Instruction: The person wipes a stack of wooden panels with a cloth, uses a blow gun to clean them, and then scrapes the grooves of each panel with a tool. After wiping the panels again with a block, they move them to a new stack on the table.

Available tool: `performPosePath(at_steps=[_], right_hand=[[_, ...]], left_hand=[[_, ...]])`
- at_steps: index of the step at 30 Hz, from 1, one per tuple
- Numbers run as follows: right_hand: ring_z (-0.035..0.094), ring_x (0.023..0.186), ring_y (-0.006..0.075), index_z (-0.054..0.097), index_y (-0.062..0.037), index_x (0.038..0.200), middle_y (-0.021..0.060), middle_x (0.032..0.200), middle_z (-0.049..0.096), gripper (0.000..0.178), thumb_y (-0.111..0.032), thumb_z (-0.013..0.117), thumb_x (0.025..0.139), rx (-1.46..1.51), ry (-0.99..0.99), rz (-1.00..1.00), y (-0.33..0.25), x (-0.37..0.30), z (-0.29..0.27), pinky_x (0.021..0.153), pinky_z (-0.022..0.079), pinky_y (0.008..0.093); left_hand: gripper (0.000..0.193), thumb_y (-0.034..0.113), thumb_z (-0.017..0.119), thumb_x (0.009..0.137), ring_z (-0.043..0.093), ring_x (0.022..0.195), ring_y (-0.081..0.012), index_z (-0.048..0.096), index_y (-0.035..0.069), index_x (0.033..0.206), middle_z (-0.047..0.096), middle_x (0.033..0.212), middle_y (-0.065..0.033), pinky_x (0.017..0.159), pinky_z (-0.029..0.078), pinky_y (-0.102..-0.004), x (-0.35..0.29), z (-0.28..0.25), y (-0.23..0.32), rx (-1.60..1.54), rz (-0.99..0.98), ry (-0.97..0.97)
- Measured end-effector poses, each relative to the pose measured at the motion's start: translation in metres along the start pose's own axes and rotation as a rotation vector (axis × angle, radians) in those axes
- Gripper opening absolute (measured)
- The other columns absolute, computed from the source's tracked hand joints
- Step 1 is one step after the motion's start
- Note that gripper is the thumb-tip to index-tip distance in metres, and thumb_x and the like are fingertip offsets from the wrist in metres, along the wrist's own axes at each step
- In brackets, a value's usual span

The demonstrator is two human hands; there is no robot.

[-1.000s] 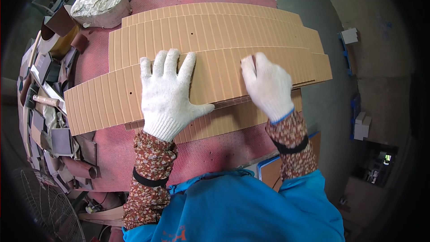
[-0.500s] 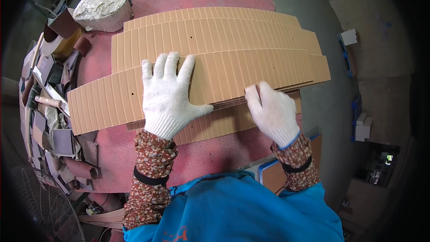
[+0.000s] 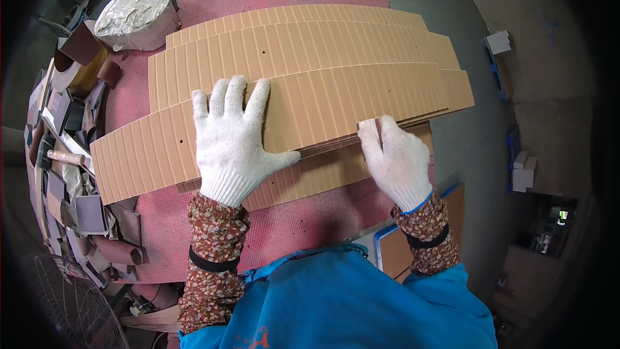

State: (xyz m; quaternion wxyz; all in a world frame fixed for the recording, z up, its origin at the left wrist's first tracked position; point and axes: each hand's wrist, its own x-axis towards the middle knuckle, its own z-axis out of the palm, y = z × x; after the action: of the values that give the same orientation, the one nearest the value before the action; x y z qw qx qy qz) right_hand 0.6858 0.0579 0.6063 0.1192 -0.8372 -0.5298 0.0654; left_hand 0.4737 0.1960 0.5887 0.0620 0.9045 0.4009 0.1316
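Several grooved panels (image 3: 336,100) | left hand (image 3: 228,139): splayed flat atop | right hand (image 3: 402,163): pinching brown piece (image 3: 378,126)

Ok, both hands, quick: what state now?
Left hand: open, palm down on the grooved board.
Right hand: closed, holding a small brown piece.

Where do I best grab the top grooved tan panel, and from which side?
Probably the left end of the top panel, coming from the left and hooking underneath: it juts beyond the panels beneath, and the left hand lies flat to its right.
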Motion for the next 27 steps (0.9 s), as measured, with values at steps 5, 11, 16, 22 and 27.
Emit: performPosePath(at_steps=[5, 11, 16, 22, 27], right_hand=[[0.069, 0.060, 0.0365, 0.062, -0.0044, 0.088, 0.0169, 0.063, 0.066, 0.035, -0.034, 0.052, 0.104, -0.017, 0.046, -0.043, -0.004, 0.040, 0.010, 0.056, 0.054, 0.0490], [0.071, 0.065, 0.0369, 0.066, -0.0021, 0.096, 0.0174, 0.069, 0.070, 0.039, -0.035, 0.046, 0.104, -0.112, 0.065, -0.074, -0.007, 0.116, 0.014, 0.063, 0.056, 0.0513], [0.072, 0.067, 0.0375, 0.066, -0.0025, 0.100, 0.0178, 0.071, 0.071, 0.039, -0.035, 0.046, 0.104, -0.112, 0.077, -0.070, -0.010, 0.102, 0.012, 0.064, 0.056, 0.0517], [0.071, 0.064, 0.0352, 0.064, -0.0041, 0.098, 0.0172, 0.068, 0.069, 0.038, -0.037, 0.046, 0.106, -0.092, -0.043, -0.022, -0.006, 0.043, 0.008, 0.062, 0.055, 0.0521], [0.071, 0.068, 0.0369, 0.066, -0.0042, 0.097, 0.0178, 0.072, 0.070, 0.039, -0.037, 0.046, 0.105, -0.117, 0.028, -0.076, -0.007, 0.084, 0.006, 0.066, 0.055, 0.0530]], left_hand=[[0.110, 0.058, 0.091, 0.054, 0.043, 0.135, -0.0371, 0.052, 0.007, 0.143, 0.051, 0.138, -0.0175, 0.119, 0.024, -0.0585, 0.000, 0.004, 0.000, -0.010, 0.004, 0.016], [0.110, 0.058, 0.091, 0.054, 0.044, 0.135, -0.0371, 0.051, 0.007, 0.143, 0.051, 0.137, -0.0175, 0.119, 0.024, -0.0594, 0.001, -0.001, 0.002, -0.019, 0.012, 0.016], [0.110, 0.056, 0.092, 0.054, 0.044, 0.136, -0.0370, 0.051, 0.007, 0.144, 0.051, 0.138, -0.0171, 0.120, 0.024, -0.0598, 0.002, 0.000, 0.001, -0.026, 0.005, 0.009], [0.110, 0.056, 0.092, 0.055, 0.043, 0.137, -0.0366, 0.051, 0.007, 0.144, 0.050, 0.139, -0.0165, 0.121, 0.022, -0.0598, -0.002, 0.003, -0.002, -0.016, -0.020, 0.001], [0.110, 0.056, 0.092, 0.054, 0.043, 0.137, -0.0367, 0.051, 0.007, 0.144, 0.050, 0.139, -0.0168, 0.121, 0.022, -0.0598, 0.001, -0.001, 0.002, -0.025, -0.013, -0.004]])
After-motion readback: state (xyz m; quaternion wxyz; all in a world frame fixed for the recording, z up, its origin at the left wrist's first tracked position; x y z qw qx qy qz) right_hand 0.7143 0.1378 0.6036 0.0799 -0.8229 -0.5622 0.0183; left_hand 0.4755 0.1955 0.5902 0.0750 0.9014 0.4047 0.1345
